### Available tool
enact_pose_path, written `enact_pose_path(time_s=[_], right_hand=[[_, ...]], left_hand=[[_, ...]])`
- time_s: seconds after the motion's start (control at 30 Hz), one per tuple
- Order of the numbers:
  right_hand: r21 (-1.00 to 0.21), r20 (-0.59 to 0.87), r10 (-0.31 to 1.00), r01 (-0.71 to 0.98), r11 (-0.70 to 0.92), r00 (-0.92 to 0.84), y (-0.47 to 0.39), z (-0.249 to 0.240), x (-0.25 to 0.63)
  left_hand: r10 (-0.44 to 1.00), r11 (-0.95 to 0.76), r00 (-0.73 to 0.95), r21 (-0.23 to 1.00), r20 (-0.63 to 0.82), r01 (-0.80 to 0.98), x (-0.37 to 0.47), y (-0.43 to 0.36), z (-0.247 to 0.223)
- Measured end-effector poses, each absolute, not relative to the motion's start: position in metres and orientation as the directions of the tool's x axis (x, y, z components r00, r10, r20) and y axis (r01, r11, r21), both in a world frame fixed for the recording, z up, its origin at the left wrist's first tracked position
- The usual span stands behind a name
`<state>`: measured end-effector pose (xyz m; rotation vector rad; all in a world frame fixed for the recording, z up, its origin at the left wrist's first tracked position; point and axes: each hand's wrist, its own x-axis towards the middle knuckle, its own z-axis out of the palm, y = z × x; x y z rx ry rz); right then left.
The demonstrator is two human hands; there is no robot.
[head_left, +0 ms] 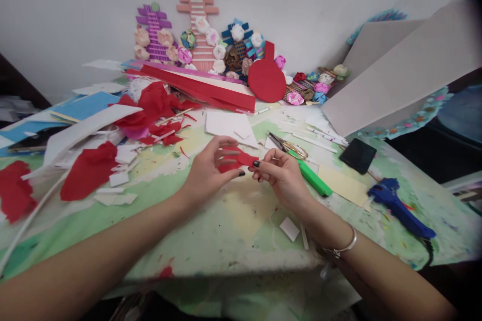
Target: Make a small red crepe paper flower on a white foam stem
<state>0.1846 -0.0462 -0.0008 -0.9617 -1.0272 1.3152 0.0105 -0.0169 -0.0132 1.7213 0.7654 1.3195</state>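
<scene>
My right hand (284, 175) pinches one end of a small piece of red crepe paper (246, 158) between thumb and fingers, above the middle of the table. Beside it, my left hand (213, 165) has its fingers spread and its thumb stretched toward the paper. Part of the red paper lies behind the left fingers, and I cannot tell whether they touch it. Just past my right hand are a pair of scissors (297, 148) with gold-coloured handles and a green utility knife (316, 179).
A blue glue gun (401, 208) and a dark flat square (357, 155) lie at right. Red paper scraps (90, 170) and white offcuts (119, 178) cover the left. Paper-flower crafts (203, 35) and a red paddle-shaped piece (267, 80) lean by the wall. A large grey board (406, 60) stands at right.
</scene>
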Motion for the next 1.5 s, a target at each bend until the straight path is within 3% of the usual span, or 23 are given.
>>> enact_pose_path(time_s=[0.1,0.2,0.33,0.43,0.53,0.6,0.7,0.87,1.0,1.2,1.5], right_hand=[[-0.966,0.030,0.998,-0.259,0.014,-0.058,-0.047,-0.001,0.185],[-0.953,-0.048,0.992,-0.293,-0.080,-0.113,-0.048,0.000,0.185],[-0.935,-0.124,0.975,-0.308,-0.177,-0.185,-0.046,0.000,0.187],[-0.970,-0.063,0.991,-0.226,-0.088,-0.116,-0.046,0.000,0.189],[-0.987,0.161,0.987,-0.019,0.160,-0.028,-0.046,0.001,0.191],[-0.963,0.256,0.962,0.068,0.263,-0.094,-0.047,0.001,0.190],[-0.953,0.260,0.947,0.109,0.284,-0.188,-0.047,0.000,0.189],[-0.962,0.250,0.961,0.080,0.260,-0.115,-0.045,-0.005,0.190],[-0.981,0.196,0.977,-0.017,0.195,-0.083,-0.045,-0.004,0.192],[-0.982,0.191,0.976,-0.032,0.188,-0.105,-0.045,-0.003,0.192],[-0.982,0.189,0.976,-0.019,0.188,-0.105,-0.045,-0.004,0.193]], left_hand=[[0.678,-0.726,0.357,0.662,0.643,0.185,0.008,-0.017,-0.013],[0.494,-0.869,0.425,0.447,0.759,0.212,0.007,-0.017,-0.013],[0.381,-0.924,0.422,0.328,0.823,0.194,0.007,-0.017,-0.013],[0.452,-0.891,0.404,0.385,0.795,0.240,0.007,-0.019,-0.012],[0.610,-0.793,0.359,0.549,0.707,0.266,0.006,-0.022,-0.009],[0.703,-0.709,0.325,0.655,0.632,0.262,0.005,-0.023,-0.007],[0.761,-0.640,0.328,0.729,0.559,0.244,0.005,-0.024,-0.004],[0.764,-0.619,0.334,0.773,0.552,0.139,0.004,-0.025,-0.004],[0.702,-0.677,0.343,0.734,0.624,0.049,0.002,-0.025,-0.005],[0.572,-0.813,0.367,0.567,0.734,0.132,0.001,-0.024,0.001],[0.543,-0.836,0.371,0.527,0.753,0.153,0.002,-0.022,0.000]])
